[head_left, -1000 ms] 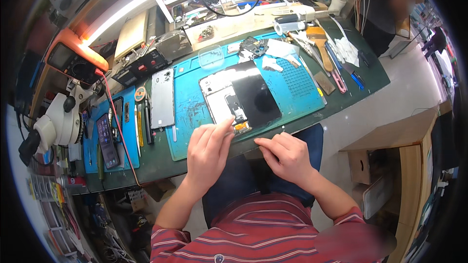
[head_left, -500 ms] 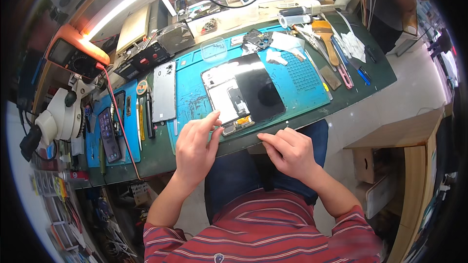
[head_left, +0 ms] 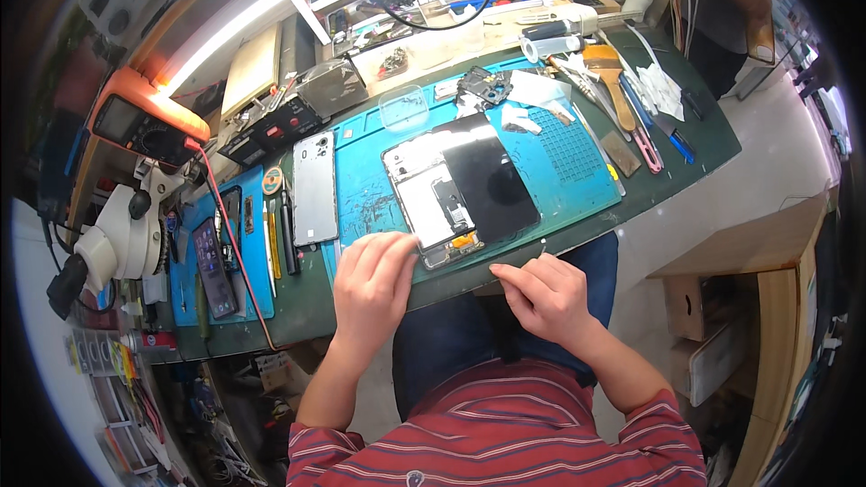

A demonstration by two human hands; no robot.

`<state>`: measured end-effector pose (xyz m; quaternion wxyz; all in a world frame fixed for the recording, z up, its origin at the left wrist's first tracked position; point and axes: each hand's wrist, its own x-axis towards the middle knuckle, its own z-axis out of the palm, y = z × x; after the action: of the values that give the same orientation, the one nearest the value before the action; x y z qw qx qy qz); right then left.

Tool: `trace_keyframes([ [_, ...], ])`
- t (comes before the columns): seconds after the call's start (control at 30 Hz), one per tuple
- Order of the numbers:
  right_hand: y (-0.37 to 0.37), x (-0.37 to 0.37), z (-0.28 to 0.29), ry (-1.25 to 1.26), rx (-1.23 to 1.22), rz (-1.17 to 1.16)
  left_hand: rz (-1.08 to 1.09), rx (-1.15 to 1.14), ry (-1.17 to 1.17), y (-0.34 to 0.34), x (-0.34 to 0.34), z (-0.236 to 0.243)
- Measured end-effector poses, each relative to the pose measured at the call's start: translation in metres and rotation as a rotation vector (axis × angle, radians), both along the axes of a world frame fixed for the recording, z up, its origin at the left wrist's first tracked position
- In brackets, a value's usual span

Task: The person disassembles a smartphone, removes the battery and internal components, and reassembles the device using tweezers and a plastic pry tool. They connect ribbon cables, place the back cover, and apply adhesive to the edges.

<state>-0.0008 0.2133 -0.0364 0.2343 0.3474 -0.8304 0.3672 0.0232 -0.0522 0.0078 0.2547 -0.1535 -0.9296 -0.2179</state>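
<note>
An opened silver-framed phone (head_left: 431, 198) with a dark screen panel (head_left: 502, 185) beside it lies on the blue silicone mat (head_left: 361, 207); white inner plate and orange flex show. My left hand (head_left: 372, 284) hovers just off the phone's lower-left corner, fingers curled against the thumb; whether anything is between them is hidden. My right hand (head_left: 546, 298) is at the bench's front edge, below the phone, index finger reaching forward and others curled; I cannot make out what it holds, if anything. A silver back cover (head_left: 315, 185) lies at the left.
An orange multimeter (head_left: 135, 117), microscope (head_left: 126, 239) and second mat with a phone (head_left: 216, 280) fill the left. Brush (head_left: 609, 72), tools, tissue (head_left: 658, 90) and dark parts (head_left: 483, 86) lie behind and right. A person (head_left: 740, 0) stands at upper right; a cardboard box (head_left: 686, 307) is below.
My left hand has drawn back from over the phone's lower part, its fingers now more curled together. My right hand has barely moved relative to the bench. The view has shifted slightly.
</note>
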Motion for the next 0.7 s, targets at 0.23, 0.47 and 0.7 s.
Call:
trace_keyframes([
  [0.23,0.001,-0.002,-0.003,0.036,-0.009,0.004,-0.023,0.049,0.018,0.003,0.006,-0.003],
  [0.47,0.002,-0.002,-0.004,0.039,0.012,-0.001,-0.208,0.089,0.022,0.031,-0.022,0.003],
  [0.7,0.002,-0.002,-0.006,0.058,0.025,-0.009,-0.263,-0.010,0.079,0.040,-0.030,0.001],
])
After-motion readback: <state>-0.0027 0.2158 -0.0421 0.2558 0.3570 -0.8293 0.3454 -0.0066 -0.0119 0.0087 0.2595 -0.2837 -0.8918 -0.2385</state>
